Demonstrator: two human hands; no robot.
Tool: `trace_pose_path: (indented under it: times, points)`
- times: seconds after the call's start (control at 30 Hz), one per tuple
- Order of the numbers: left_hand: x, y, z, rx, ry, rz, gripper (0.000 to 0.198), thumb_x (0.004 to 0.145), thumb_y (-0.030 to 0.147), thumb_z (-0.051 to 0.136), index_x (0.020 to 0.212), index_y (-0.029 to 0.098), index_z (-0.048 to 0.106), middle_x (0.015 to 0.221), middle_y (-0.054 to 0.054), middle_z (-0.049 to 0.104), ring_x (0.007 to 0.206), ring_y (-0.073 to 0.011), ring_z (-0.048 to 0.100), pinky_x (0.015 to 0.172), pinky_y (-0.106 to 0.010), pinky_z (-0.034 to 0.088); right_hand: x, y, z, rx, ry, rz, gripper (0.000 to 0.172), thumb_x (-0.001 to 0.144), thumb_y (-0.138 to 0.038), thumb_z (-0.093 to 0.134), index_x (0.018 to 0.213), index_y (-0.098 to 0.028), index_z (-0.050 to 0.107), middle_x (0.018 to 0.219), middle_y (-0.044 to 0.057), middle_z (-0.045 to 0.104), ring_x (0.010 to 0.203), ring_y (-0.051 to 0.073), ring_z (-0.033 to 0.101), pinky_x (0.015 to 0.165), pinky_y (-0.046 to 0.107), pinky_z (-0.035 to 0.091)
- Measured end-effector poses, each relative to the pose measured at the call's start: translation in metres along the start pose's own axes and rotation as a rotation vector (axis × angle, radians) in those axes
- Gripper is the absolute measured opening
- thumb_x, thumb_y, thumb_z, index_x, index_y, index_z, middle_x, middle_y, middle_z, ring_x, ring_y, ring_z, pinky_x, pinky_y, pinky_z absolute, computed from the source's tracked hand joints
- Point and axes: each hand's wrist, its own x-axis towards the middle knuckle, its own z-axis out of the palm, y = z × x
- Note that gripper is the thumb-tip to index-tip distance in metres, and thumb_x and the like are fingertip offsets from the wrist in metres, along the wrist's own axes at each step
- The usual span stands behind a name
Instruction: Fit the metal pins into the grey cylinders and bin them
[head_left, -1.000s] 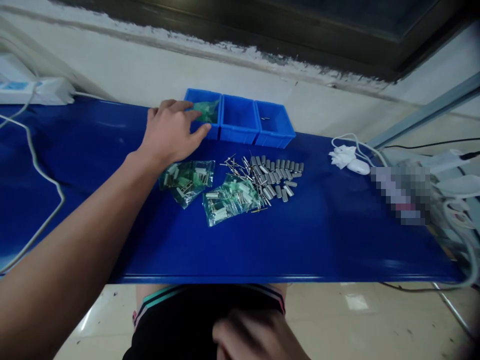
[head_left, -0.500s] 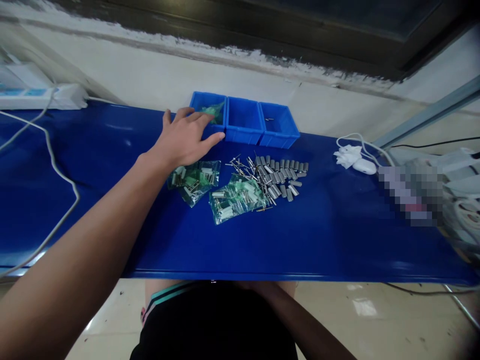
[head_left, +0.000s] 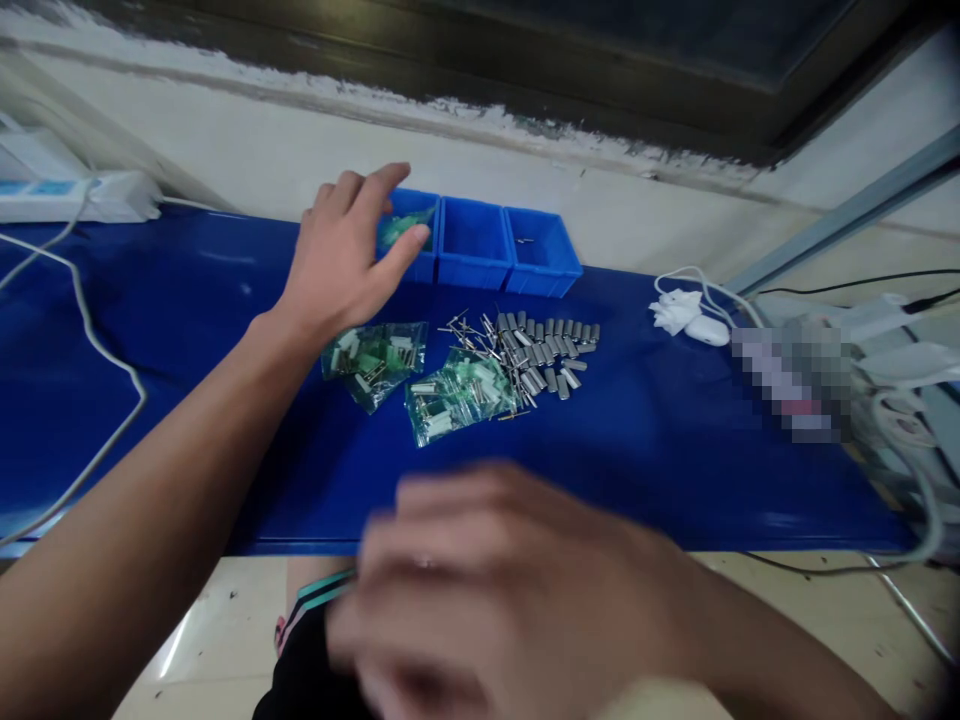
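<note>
My left hand (head_left: pixel 341 265) hovers with fingers spread and nothing in it, just in front of the leftmost of three small blue bins (head_left: pixel 471 262). That bin holds a green plastic bag (head_left: pixel 405 225). Below the hand, two clear bags of green and metal parts (head_left: pixel 375 360) (head_left: pixel 457 395) lie on the blue table (head_left: pixel 637 440). Right of them are loose thin pins (head_left: pixel 476 330) and a pile of small grey metal cans (head_left: pixel 551 350). My right hand (head_left: pixel 487 590) fills the near foreground, smeared by motion, and its fingers are unclear.
A white power strip (head_left: pixel 75 195) and a white cable (head_left: pixel 112 360) lie at the table's left. A white mouse (head_left: pixel 705 330) with crumpled tissue, cables and white gear sit at the right. A wall runs close behind the bins.
My right hand has risen from my lap into the foreground. My left hand has lifted off the table and its fingers have spread in front of the left bin.
</note>
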Motion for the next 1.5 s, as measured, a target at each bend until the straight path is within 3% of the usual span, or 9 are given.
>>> trace_pose_path:
  times: [0.07, 0.13, 0.3, 0.6, 0.8, 0.97, 1.13, 1.27, 1.5]
  points:
    - [0.000, -0.007, -0.005, -0.034, 0.066, -0.019, 0.060, 0.106, 0.057, 0.053, 0.155, 0.023, 0.050, 0.125, -0.004, 0.063, 0.116, -0.0226, 0.054, 0.113, -0.034, 0.034, 0.034, 0.022, -0.024, -0.334, 0.137, 0.088, 0.033, 0.099, -0.035, 0.059, 0.125, -0.020, 0.072, 0.128, 0.011, 0.071, 0.115, 0.029, 0.060, 0.098, 0.044, 0.049]
    - [0.001, -0.017, -0.007, -0.008, 0.169, -0.058, 0.049, 0.105, 0.046, 0.056, 0.147, 0.021, 0.058, 0.102, -0.002, 0.064, 0.101, -0.0206, 0.057, 0.105, -0.032, 0.039, 0.059, 0.047, -0.031, -0.550, 0.146, 0.112, 0.039, 0.100, -0.041, 0.064, 0.132, -0.019, 0.070, 0.146, 0.017, 0.061, 0.131, 0.037, 0.050, 0.104, 0.054, 0.042]
    - [0.007, -0.031, -0.005, 0.043, 0.367, -0.127, 0.036, 0.094, 0.028, 0.064, 0.129, 0.019, 0.070, 0.072, 0.002, 0.058, 0.071, -0.0179, 0.058, 0.084, -0.032, 0.046, 0.069, 0.081, -0.018, -0.660, 0.060, 0.119, 0.031, 0.107, -0.031, 0.055, 0.131, -0.023, 0.072, 0.147, 0.014, 0.061, 0.129, 0.035, 0.051, 0.100, 0.052, 0.037]
    - [0.004, -0.013, -0.001, -0.058, 0.340, -0.100, 0.021, 0.092, 0.031, 0.065, 0.097, 0.018, 0.080, 0.060, 0.004, 0.057, 0.057, -0.0125, 0.051, 0.068, -0.029, 0.042, 0.060, 0.093, -0.018, -0.720, 0.198, 0.035, 0.037, 0.105, -0.004, 0.043, 0.128, -0.016, 0.069, 0.109, 0.006, 0.073, 0.101, 0.023, 0.063, 0.093, 0.040, 0.033]
    - [0.002, -0.005, 0.002, -0.074, 0.296, -0.119, 0.021, 0.093, 0.032, 0.066, 0.097, 0.018, 0.081, 0.062, 0.003, 0.059, 0.060, -0.0123, 0.051, 0.065, -0.027, 0.040, 0.058, 0.089, -0.019, -0.765, 0.303, 0.025, 0.040, 0.106, -0.004, 0.040, 0.130, -0.018, 0.070, 0.117, 0.008, 0.074, 0.110, 0.025, 0.060, 0.089, 0.040, 0.039]
    - [0.005, -0.003, 0.001, -0.494, 0.181, -0.104, 0.054, 0.107, 0.057, 0.047, 0.093, 0.016, 0.078, 0.073, -0.004, 0.066, 0.067, -0.0151, 0.060, 0.065, -0.030, 0.046, 0.052, 0.097, -0.040, -0.575, 0.691, 0.080, 0.041, 0.109, -0.009, 0.035, 0.127, -0.020, 0.071, 0.124, 0.008, 0.073, 0.116, 0.022, 0.063, 0.097, 0.040, 0.048]
    - [0.003, -0.001, 0.008, -0.667, 0.027, -0.040, 0.059, 0.095, 0.073, 0.062, 0.097, 0.016, 0.078, 0.087, -0.008, 0.075, 0.079, -0.0180, 0.069, 0.070, -0.031, 0.052, 0.046, 0.116, -0.060, -0.281, 1.051, 0.208, 0.028, 0.106, -0.021, 0.047, 0.122, -0.025, 0.070, 0.123, 0.005, 0.072, 0.111, 0.020, 0.068, 0.093, 0.036, 0.058]
    - [0.001, 0.001, 0.017, -0.691, -0.059, 0.003, 0.042, 0.077, 0.051, 0.090, 0.101, 0.018, 0.077, 0.094, -0.005, 0.078, 0.081, -0.0168, 0.069, 0.078, -0.031, 0.057, 0.045, 0.124, -0.066, -0.092, 1.082, 0.274, 0.023, 0.103, -0.030, 0.055, 0.120, -0.028, 0.070, 0.126, 0.004, 0.072, 0.113, 0.022, 0.069, 0.093, 0.036, 0.061]
    - [0.002, 0.003, 0.018, -0.687, 0.010, 0.004, 0.032, 0.081, 0.049, 0.088, 0.086, 0.020, 0.075, 0.086, -0.002, 0.077, 0.079, -0.0163, 0.068, 0.077, -0.033, 0.057, 0.041, 0.132, -0.074, 0.244, 0.936, 0.312, 0.039, 0.091, -0.049, 0.073, 0.123, -0.026, 0.071, 0.120, 0.006, 0.074, 0.114, 0.025, 0.069, 0.093, 0.039, 0.061]
